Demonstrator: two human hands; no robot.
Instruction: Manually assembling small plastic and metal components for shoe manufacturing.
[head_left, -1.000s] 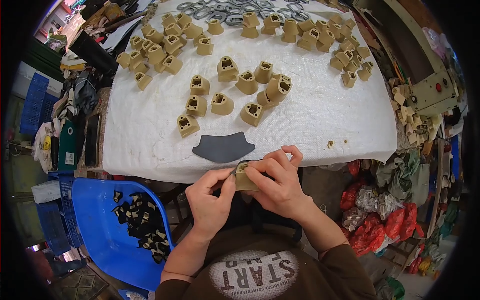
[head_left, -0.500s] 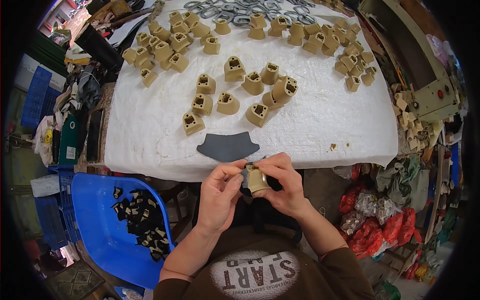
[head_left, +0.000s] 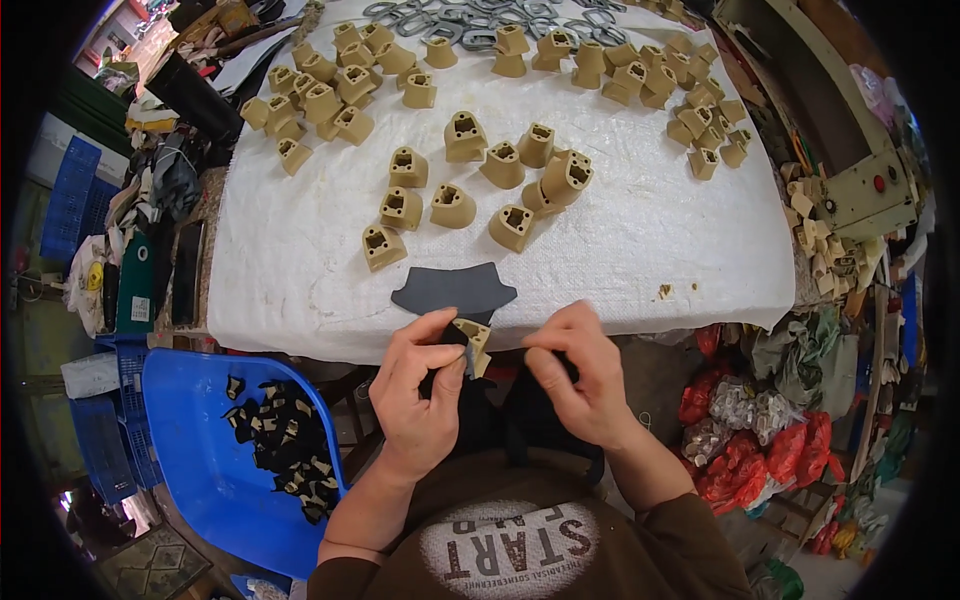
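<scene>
My left hand (head_left: 415, 390) pinches a tan hollow block (head_left: 478, 343) with a dark grey covering strip along its side, just off the table's front edge. The block is tilted, and my fingers hide part of it. To the right, apart from the block, is my right hand (head_left: 582, 380), with its fingers curled in and its thumb against them. Whether something small is between them I cannot make out. A dark grey cut sheet (head_left: 455, 289) lies flat on the table just beyond my left hand. Several similar tan blocks (head_left: 452, 207) stand farther up the table.
The table has a white woven cover (head_left: 640, 240). More tan blocks stand at the far left and far right; grey rings (head_left: 480, 22) are heaped at the back. A blue tub (head_left: 190, 420) with dark-covered pieces (head_left: 285, 435) is at lower left. Red plastic bags (head_left: 735, 475) lie at right.
My hands have come apart. The left moved slightly left with the tan block, now turned and tilted; the right let go of the block and drew away to the right.
</scene>
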